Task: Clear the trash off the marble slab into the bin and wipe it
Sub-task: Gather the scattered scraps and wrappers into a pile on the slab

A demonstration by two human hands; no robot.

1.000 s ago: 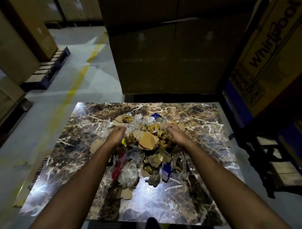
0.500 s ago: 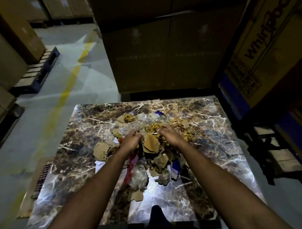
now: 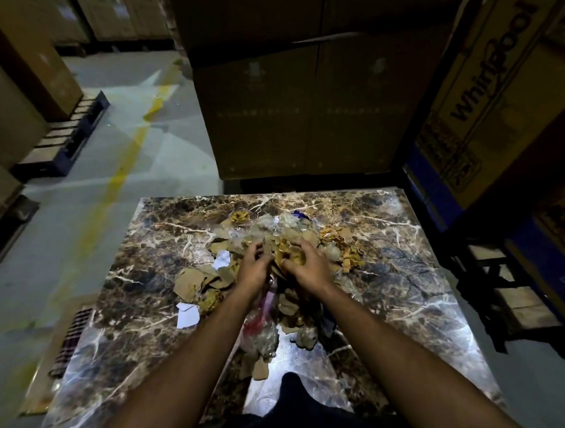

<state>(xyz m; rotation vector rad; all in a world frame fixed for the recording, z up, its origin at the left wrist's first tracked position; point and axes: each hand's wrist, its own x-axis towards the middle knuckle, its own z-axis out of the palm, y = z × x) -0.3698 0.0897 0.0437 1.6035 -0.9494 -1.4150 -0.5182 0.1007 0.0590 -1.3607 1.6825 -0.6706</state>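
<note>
On the left side of the marble slab [image 3: 124, 315], bare stone shows, and beyond its left edge a striped cloth [image 3: 71, 336] lies on the floor [image 3: 91, 175], just beside the slab; it may be the wiping rag, though that is only a guess. Next come the leftmost scraps: two white paper bits [image 3: 187, 314], a flat brown cardboard piece [image 3: 190, 281] and a yellow crumpled wad [image 3: 210, 301], all apart from the hands.

At the middle sits the trash pile [image 3: 275, 233], a heap of cardboard scraps, clear plastic and yellow crumples. The left hand [image 3: 252, 267] has its fingers curled into the heap, gripping a bunch of it. Touching it, the right hand [image 3: 305, 264] does the same, its fingers closed round brown paper and yellow crumple. Nearer the person, a clear plastic bag with red print [image 3: 262, 323] and more scraps trail between the forearms.

To the right lie loose yellow and tan crumples [image 3: 348, 246], then bare stone to the slab's right edge, with a printed carton [image 3: 481, 88] standing beyond.

As a judgement, the task is at an early stage: trash is being gathered, nearly all of it sits on the slab, no bin is in sight, and wiping has not begun. Left to do: carry several handfuls off, collect the strays on both sides, then wipe.
</note>
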